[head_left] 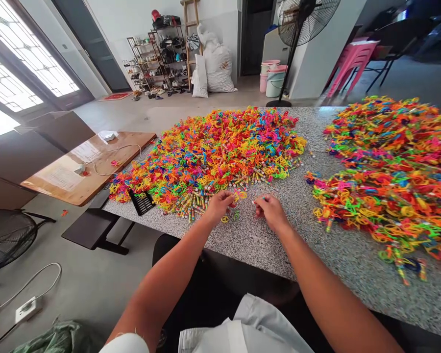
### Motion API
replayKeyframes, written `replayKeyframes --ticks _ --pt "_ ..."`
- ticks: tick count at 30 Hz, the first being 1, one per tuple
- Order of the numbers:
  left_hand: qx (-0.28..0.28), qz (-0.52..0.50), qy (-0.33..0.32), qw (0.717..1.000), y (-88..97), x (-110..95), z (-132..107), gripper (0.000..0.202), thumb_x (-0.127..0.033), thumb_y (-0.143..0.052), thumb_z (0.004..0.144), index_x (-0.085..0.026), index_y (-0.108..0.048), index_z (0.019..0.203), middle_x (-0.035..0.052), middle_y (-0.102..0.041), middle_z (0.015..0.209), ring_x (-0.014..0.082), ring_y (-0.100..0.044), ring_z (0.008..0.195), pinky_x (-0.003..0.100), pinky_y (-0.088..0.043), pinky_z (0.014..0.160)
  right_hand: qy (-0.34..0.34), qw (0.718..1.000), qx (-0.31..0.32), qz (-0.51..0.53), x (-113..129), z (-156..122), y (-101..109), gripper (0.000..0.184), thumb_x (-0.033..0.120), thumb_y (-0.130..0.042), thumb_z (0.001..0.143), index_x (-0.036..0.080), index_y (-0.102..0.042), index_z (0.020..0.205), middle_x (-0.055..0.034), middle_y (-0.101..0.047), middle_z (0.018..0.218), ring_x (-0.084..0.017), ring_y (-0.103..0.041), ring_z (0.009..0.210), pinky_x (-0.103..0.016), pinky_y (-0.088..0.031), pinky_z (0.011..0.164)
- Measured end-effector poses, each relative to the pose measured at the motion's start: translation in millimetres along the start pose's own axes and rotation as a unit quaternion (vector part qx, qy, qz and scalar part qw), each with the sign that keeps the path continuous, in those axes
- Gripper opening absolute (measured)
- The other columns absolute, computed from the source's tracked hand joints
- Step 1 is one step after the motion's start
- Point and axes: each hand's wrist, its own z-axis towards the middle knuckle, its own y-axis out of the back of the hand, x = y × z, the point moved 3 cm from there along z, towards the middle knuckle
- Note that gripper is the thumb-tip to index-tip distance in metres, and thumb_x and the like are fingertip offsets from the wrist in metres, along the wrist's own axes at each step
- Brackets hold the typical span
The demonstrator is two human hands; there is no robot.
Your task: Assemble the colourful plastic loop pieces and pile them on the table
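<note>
My left hand point(219, 206) is closed in a pinch at the front of the speckled stone table point(250, 245), holding a small yellow plastic piece point(241, 195) that sticks out to the right. Across a short gap, my right hand point(272, 212) has its fingers pinched together; a tiny pale end shows at the fingertips, too small to name. Below the left fingertips lie a green plastic piece point(236, 214) and a yellow ring-shaped piece point(225, 219). Several short patterned tubes point(194, 202) lie just left of that hand, along the near edge of a large heap of colourful plastic pieces point(220, 147).
Another heap of colourful pieces point(397, 181) covers the table's right side. A black plastic basket point(141, 202) stands at the left edge. Beyond it are a wooden board point(113, 157) with papers and a cable, and a dark bench point(90, 228). A standing fan point(297, 49) is behind.
</note>
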Motion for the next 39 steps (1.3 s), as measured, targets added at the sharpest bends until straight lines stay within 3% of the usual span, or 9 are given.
replayKeyframes --ticks 3,5,11,17,25,32,36,39 --pt "0.045 -0.109 0.024 0.993 -13.4 -1 -16 0.035 -0.046 -0.079 0.076 -0.017 -0.063 0.089 0.002 -0.065 0.084 0.0124 -0.063 0.073 0.023 -0.048 0.062 -0.005 0.966 0.062 0.25 -4 -33 -9 0.03 0.038 -0.079 0.07 0.023 -0.059 0.086 0.0018 -0.068 0.075 -0.012 -0.056 0.055 -0.025 -0.052 0.051" --pt "0.062 -0.126 0.027 0.99 -22.1 -1 -25 0.038 -0.046 -0.082 0.074 -0.015 -0.066 0.09 0.0029 -0.066 0.084 0.0119 -0.063 0.074 0.023 -0.05 0.065 -0.014 0.947 0.068 0.315 -5 -46 -13 0.034 0.037 -0.084 0.068 0.022 -0.062 0.088 0.0022 -0.069 0.076 -0.01 -0.055 0.054 -0.023 -0.051 0.05" --pt "0.073 -0.129 0.039 0.988 -36.3 1 -41 0.034 -0.043 -0.08 0.076 -0.015 -0.066 0.09 0.0033 -0.067 0.084 0.0118 -0.062 0.074 0.021 -0.05 0.061 -0.015 0.929 0.058 0.364 -10 -56 -15 0.032 0.033 -0.087 0.068 0.022 -0.066 0.089 0.0048 -0.066 0.071 -0.008 -0.052 0.051 -0.021 -0.049 0.047" --pt "0.098 -0.137 0.082 0.982 -37.2 2 -47 0.029 -0.041 -0.076 0.078 -0.017 -0.061 0.088 0.0032 -0.068 0.087 0.0104 -0.065 0.068 0.017 -0.039 0.049 -0.037 0.92 0.064 0.386 -16 -60 -13 0.03 0.031 -0.087 0.068 0.021 -0.068 0.089 0.0041 -0.066 0.071 -0.008 -0.052 0.051 -0.02 -0.047 0.046" --pt "0.134 -0.144 0.088 0.976 -34.9 -1 -48 0.036 -0.046 -0.078 0.079 -0.018 -0.063 0.096 0.0028 -0.068 0.089 0.0107 -0.066 0.067 0.018 -0.044 0.049 -0.029 0.923 0.083 0.376 -11 -63 -17 0.028 0.033 -0.087 0.069 0.022 -0.069 0.089 0.0036 -0.066 0.072 -0.008 -0.052 0.052 -0.021 -0.047 0.047" --pt "0.138 -0.151 0.132 0.97 -28.9 1 -46 0.03 -0.038 -0.08 0.079 -0.018 -0.065 0.094 0.0042 -0.071 0.089 0.0112 -0.066 0.068 0.02 -0.048 0.054 0.015 0.942 0.109 0.317 -11 -63 -14 0.031 0.039 -0.085 0.074 0.023 -0.069 0.094 0.0032 -0.066 0.074 -0.01 -0.054 0.057 -0.024 -0.05 0.053" --pt "0.101 -0.09 0.113 0.984 -31.0 -3 -47 0.024 -0.035 -0.075 0.083 -0.018 -0.06 0.089 0.0026 -0.069 0.082 0.0119 -0.066 0.065 0.021 -0.048 0.056 0.07 0.965 0.101 0.23 -10 -62 -10 0.031 0.046 -0.081 0.079 0.024 -0.068 0.097 0.0035 -0.064 0.072 -0.012 -0.055 0.057 -0.029 -0.052 0.057" --pt "0.054 -0.028 0.063 0.996 -39.0 0 -50 0.021 -0.035 -0.068 0.088 -0.019 -0.054 0.084 0.001 -0.066 0.076 0.0124 -0.065 0.065 0.021 -0.046 0.055 0.106 0.984 0.055 0.132 -8 -68 -6 0.03 0.049 -0.076 0.083 0.024 -0.067 0.097 0.0028 -0.063 0.069 -0.015 -0.058 0.058 -0.031 -0.052 0.06"
